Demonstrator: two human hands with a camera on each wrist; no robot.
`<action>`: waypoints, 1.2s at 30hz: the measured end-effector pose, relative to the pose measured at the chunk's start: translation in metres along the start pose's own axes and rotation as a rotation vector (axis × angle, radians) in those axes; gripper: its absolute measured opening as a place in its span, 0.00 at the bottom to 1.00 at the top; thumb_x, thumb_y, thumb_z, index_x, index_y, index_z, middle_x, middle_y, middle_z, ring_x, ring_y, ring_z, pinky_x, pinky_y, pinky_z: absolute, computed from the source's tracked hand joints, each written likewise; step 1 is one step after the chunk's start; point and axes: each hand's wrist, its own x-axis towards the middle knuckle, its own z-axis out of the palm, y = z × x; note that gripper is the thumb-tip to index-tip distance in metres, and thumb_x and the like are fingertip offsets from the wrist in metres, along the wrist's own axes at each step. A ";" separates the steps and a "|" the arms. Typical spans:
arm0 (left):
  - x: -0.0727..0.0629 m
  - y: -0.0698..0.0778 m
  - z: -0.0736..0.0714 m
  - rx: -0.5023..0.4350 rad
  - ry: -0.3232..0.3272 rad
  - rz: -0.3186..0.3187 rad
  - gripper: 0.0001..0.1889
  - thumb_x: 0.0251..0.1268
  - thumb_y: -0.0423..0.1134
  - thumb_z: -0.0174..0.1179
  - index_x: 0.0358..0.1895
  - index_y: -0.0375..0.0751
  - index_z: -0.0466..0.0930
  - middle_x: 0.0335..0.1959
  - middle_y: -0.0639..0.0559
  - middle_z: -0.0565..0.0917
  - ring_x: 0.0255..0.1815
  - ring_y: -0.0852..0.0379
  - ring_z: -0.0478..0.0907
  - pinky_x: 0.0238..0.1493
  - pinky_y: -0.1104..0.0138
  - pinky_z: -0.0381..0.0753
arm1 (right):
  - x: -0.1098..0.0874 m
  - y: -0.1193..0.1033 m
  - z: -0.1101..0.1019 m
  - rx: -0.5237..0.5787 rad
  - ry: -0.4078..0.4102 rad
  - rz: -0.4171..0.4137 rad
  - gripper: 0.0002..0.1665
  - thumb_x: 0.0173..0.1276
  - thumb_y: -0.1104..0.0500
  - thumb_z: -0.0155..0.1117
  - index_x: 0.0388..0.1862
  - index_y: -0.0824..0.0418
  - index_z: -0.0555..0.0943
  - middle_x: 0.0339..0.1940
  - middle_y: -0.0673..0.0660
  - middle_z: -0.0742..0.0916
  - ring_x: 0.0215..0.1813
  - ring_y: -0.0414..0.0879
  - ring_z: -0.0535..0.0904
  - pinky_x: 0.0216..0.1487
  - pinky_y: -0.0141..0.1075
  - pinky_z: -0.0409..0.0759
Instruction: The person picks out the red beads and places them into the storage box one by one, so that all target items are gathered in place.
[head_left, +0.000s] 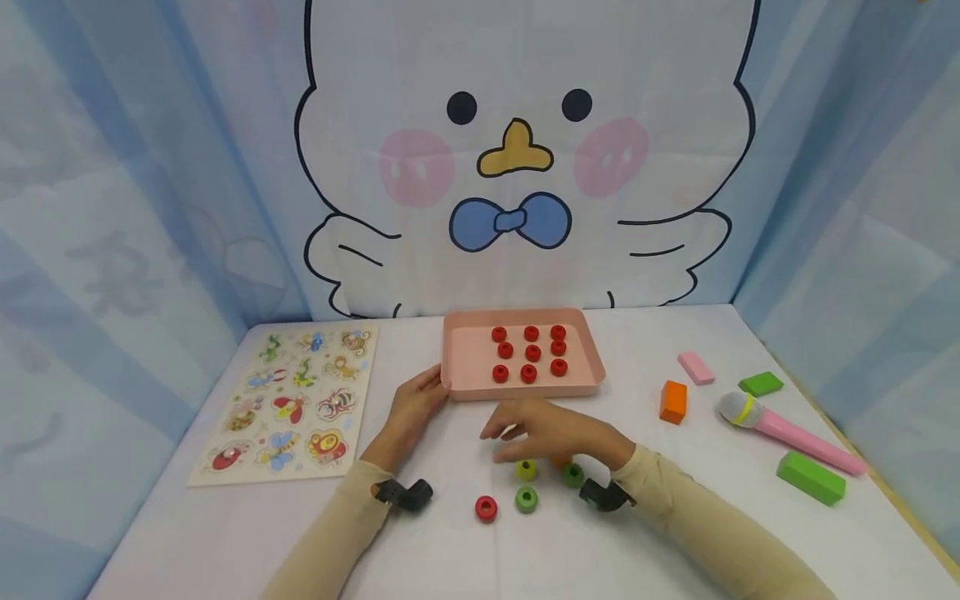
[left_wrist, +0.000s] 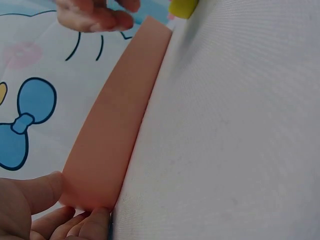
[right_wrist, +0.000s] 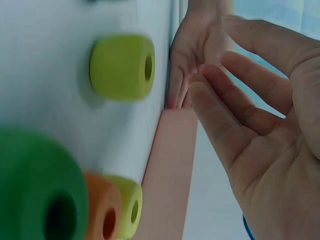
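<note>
Near the back of the table stands a pink tray (head_left: 472,354) with several red beads (head_left: 532,353) inside. My left hand (head_left: 411,417) holds the tray's near left corner, thumb at the rim and fingers against the outer wall. Just in front of the tray, my right hand (head_left: 558,432) hovers with loosely bent fingers and nothing in them. Below and beside it lie a yellow bead (head_left: 526,470), two green beads (head_left: 527,500) and a red bead (head_left: 486,509). An orange bead (right_wrist: 104,207) and a second yellow bead (right_wrist: 131,205) show in the right wrist view.
A picture board (head_left: 292,400) of insects lies at the left. On the right are a toy microphone (head_left: 795,437), an orange block (head_left: 673,402), a pink block (head_left: 696,367) and two green blocks (head_left: 812,477). A curtain (head_left: 517,267) hangs behind the table.
</note>
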 end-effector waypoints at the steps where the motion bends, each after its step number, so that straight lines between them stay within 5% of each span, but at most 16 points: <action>1: 0.000 0.000 -0.001 0.000 -0.002 0.004 0.28 0.67 0.27 0.58 0.69 0.28 0.65 0.68 0.35 0.70 0.68 0.46 0.68 0.66 0.60 0.69 | 0.000 -0.001 0.003 0.000 -0.022 -0.013 0.20 0.65 0.57 0.71 0.54 0.63 0.83 0.50 0.55 0.84 0.53 0.48 0.81 0.55 0.34 0.79; 9: 0.000 0.000 -0.003 -0.025 -0.008 0.020 0.27 0.69 0.27 0.58 0.69 0.27 0.65 0.68 0.34 0.70 0.67 0.45 0.69 0.66 0.60 0.69 | 0.000 -0.012 0.031 -0.104 -0.164 -0.071 0.18 0.63 0.60 0.72 0.52 0.60 0.84 0.46 0.44 0.84 0.49 0.35 0.79 0.53 0.27 0.78; 25: -0.003 0.002 -0.001 -0.029 0.004 -0.008 0.27 0.69 0.27 0.57 0.70 0.27 0.64 0.69 0.35 0.69 0.68 0.45 0.68 0.66 0.59 0.69 | -0.002 -0.009 0.048 -0.083 -0.145 -0.163 0.12 0.66 0.63 0.69 0.49 0.60 0.85 0.42 0.43 0.83 0.45 0.30 0.78 0.48 0.24 0.79; 36: -0.003 0.002 0.001 -0.051 -0.008 0.002 0.27 0.69 0.26 0.56 0.70 0.26 0.64 0.69 0.33 0.68 0.69 0.44 0.66 0.67 0.59 0.68 | 0.005 -0.007 0.009 -0.014 -0.033 0.004 0.16 0.66 0.61 0.70 0.53 0.58 0.85 0.44 0.41 0.84 0.48 0.35 0.81 0.51 0.29 0.80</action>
